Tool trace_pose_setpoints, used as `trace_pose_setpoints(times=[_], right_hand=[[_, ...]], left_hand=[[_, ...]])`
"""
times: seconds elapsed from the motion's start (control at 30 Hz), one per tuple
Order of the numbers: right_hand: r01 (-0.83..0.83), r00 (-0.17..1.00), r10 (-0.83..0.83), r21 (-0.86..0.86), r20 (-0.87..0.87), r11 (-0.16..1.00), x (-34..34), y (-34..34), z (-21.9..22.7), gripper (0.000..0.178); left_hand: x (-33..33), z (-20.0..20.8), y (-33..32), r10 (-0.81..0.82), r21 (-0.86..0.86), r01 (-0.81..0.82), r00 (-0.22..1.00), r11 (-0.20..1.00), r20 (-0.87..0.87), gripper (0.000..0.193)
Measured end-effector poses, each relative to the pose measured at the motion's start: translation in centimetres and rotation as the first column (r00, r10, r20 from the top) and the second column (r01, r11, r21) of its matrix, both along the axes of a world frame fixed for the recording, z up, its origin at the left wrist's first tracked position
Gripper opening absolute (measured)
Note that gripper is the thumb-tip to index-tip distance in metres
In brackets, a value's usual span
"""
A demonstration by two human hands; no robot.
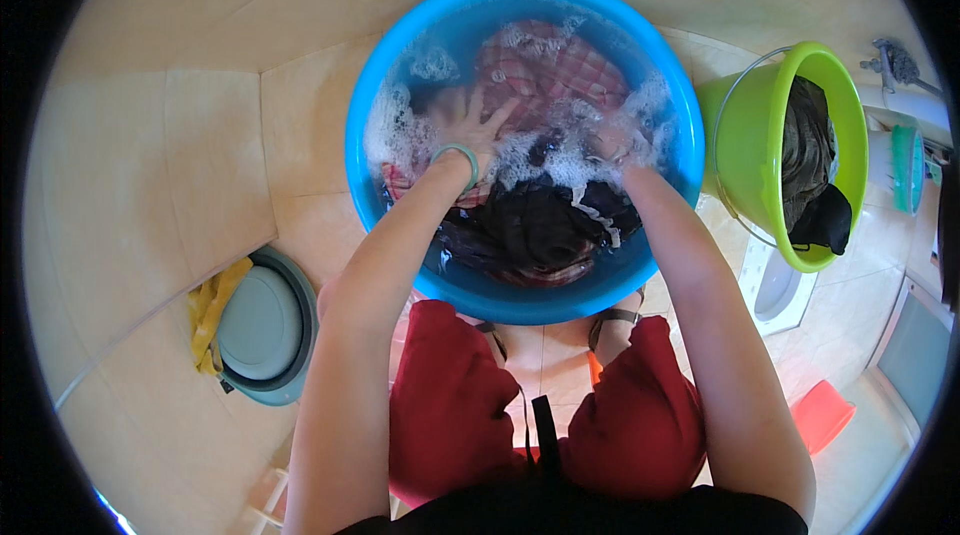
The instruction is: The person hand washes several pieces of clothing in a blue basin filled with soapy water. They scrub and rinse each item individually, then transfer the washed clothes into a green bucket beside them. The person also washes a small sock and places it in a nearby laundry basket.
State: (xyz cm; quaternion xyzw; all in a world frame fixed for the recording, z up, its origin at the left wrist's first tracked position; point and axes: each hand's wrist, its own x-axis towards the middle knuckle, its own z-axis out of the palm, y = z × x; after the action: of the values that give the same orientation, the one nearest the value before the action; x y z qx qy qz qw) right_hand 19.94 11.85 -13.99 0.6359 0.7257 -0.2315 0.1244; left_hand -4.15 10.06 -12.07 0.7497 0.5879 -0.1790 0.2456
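A large blue tub (357, 145) holds soapy water and soaking clothes. My left hand (470, 127), with a pale green bangle (462, 154) at its wrist, is spread flat in the water beside a pink plaid garment (545, 70). My right hand (610, 138) is in the suds at the right side of the tub; foam and water cover its fingers, so its grip cannot be seen. Dark clothing (535, 230) lies bunched between my wrists, at the near side of the tub. White foam (395, 130) floats around both hands.
A green bucket (740, 125) with dark clothing (808, 155) stands close on the right, its wire handle raised. Folded grey basins (262, 323) and a yellow cloth (213, 310) rest at the left wall. Beyond are a white squat toilet (775, 285) and a red container (823, 417).
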Motion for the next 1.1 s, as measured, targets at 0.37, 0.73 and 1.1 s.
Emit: trace_pose_setpoints(times=[0.37,0.73,1.1], right_hand=[[0.343,0.722,-0.018,0.335,-0.692,0.877,-2.3,-0.2,7.4,0.025],[0.191,0.456,0.563,0.694,-0.689,0.694,-8.3,-6.7,18.7,0.033],[0.274,0.513,0.533,0.717,-0.673,0.641,-10.3,-4.9,17.2,0.024]], left_hand=[[2.5,1.9,-1.8,0.623,-0.503,-0.479,0.125,0.720,0.772,0.053],[4.1,11.5,-1.3,0.832,-0.923,0.196,-0.522,0.331,0.187,0.069],[4.1,9.6,-2.7,0.735,-0.940,0.093,-0.650,0.328,0.192,0.059]])
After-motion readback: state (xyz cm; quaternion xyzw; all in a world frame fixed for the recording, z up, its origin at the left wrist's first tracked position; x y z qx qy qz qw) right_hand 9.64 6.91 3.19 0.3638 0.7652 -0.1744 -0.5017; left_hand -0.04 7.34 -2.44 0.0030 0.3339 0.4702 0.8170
